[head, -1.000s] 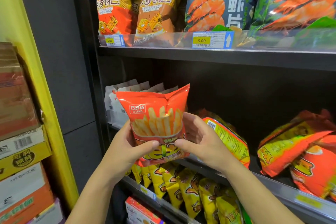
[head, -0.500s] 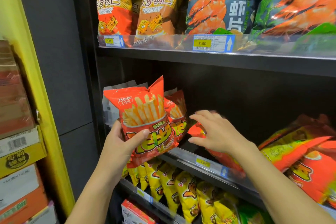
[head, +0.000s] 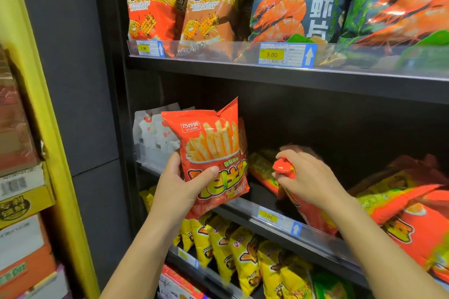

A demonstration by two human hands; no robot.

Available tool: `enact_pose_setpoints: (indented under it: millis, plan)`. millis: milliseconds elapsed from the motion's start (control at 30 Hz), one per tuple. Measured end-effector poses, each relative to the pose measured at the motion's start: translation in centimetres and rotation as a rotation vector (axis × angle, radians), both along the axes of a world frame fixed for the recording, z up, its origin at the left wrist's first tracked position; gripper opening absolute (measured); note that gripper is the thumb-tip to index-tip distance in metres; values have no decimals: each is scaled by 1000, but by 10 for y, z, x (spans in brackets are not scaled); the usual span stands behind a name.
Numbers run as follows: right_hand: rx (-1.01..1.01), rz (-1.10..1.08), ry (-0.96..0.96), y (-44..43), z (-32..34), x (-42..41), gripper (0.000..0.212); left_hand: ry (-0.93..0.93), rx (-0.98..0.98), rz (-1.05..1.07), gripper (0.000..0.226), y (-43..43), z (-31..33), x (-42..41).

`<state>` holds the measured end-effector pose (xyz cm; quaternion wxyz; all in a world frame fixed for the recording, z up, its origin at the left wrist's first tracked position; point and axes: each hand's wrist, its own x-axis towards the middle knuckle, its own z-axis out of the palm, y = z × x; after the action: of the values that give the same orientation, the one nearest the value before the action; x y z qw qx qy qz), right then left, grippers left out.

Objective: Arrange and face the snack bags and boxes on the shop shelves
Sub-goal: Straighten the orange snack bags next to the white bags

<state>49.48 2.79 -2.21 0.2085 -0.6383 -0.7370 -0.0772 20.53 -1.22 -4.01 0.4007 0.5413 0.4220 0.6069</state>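
- Light comes from above and in front; white glare streaks the foil of the shrimp bags (head: pixel 291 2).
- The back of the middle shelf (head: pixel 323 238) sinks into deep shadow.
- The fries bag (head: pixel 213 153) is crisp; the right hand (head: pixel 308 177) and red bag (head: pixel 283 167) smear with motion (the price tag (head: pixel 268 216) barely legible).
- At the left edge the yellow post (head: pixel 48 128) bows and the cartons (head: pixel 19 201) go soft.
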Motion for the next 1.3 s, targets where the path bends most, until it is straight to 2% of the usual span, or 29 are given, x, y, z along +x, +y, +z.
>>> enact_pose_setpoints:
  millis: [133, 400, 567, 700, 867, 1100, 1300]
  plan:
    - [72, -32, 69, -9, 4, 17, 47, -15, -15, 2, 54, 5, 2, 19]
    - [153, -58, 200, -25, 7, 37, 52, 24, 40, 33, 56, 31, 4, 72]
    - [176, -52, 234, -31, 6, 41, 51, 125, 67, 170, 71, 67, -7, 107]
    - [192, -15, 253, -31, 4, 43, 50, 231, 59, 283, 92, 84, -8, 124]
    - [196, -5, 257, -31, 3, 42, 49, 412, 45, 431, 91, 87, -16, 134]
    - [218, 25, 266, -28, 0, 45, 49, 536, -19, 391, 123, 84, -39, 137]
    - [219, 19, 287, -28, -1, 47, 49, 638, -86, 356, 109, 88, -43, 129]
